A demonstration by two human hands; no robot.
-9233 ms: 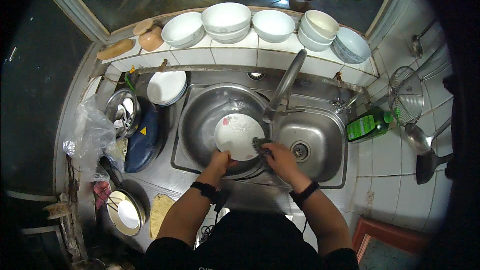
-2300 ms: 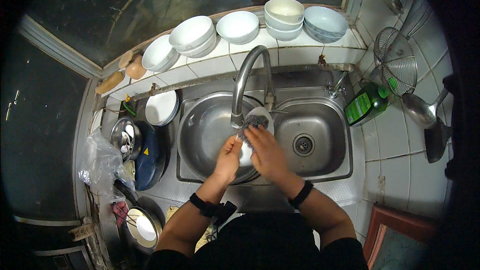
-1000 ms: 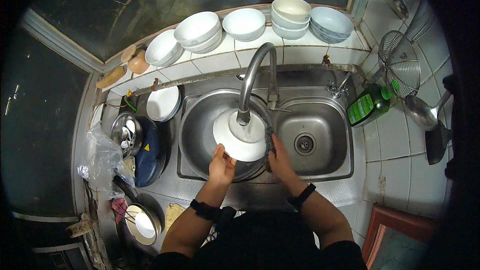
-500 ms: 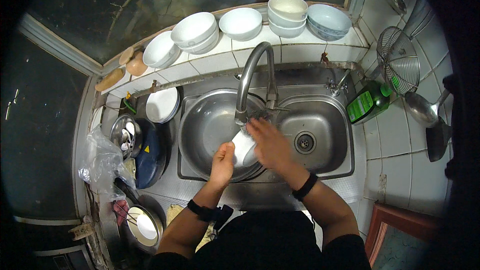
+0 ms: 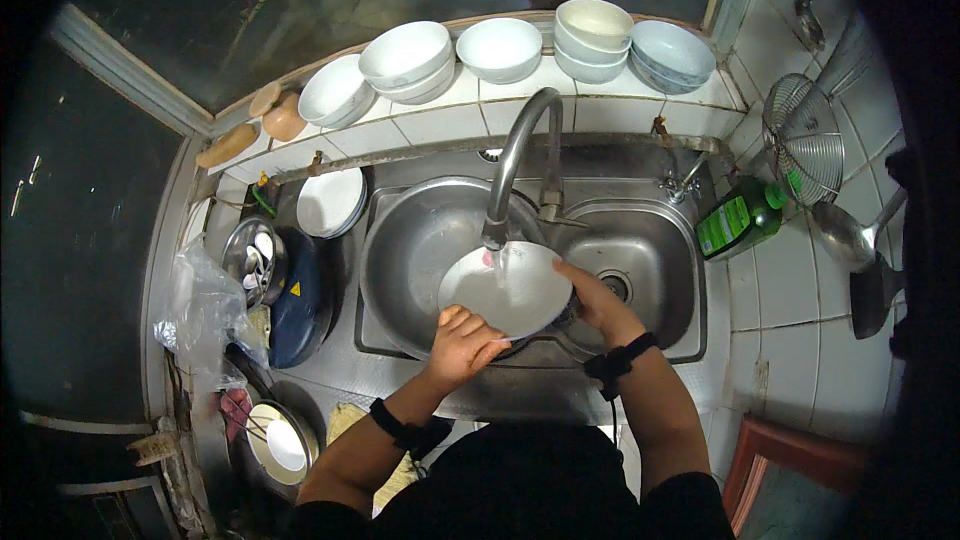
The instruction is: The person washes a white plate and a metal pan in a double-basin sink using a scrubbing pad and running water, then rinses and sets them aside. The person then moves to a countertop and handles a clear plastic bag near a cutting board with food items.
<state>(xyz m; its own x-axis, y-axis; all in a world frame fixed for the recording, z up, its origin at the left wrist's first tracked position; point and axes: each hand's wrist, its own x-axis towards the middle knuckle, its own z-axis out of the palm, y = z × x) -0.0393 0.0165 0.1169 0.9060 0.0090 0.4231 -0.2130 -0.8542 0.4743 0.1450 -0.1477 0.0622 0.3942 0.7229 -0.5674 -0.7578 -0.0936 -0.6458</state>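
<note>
A white plate with a small reddish mark near its far edge lies face up over the large steel basin. Its near left rim is gripped by my left hand, thumb and fingers closed on it. My right hand closes on the right rim, with part of its fingers hidden beneath. Something dark, too hidden to name, shows under the plate beside that hand. Water runs from the curved faucet onto the plate.
Several bowls line the tiled ledge behind the sink. Stacked plates, a metal bowl of spoons and a plastic bag sit left. A green bottle stands right, below hanging utensils. The smaller basin has a drain.
The plate has turned from tilted on edge to face up under the water. My right hand has moved from its far side to the right rim.
</note>
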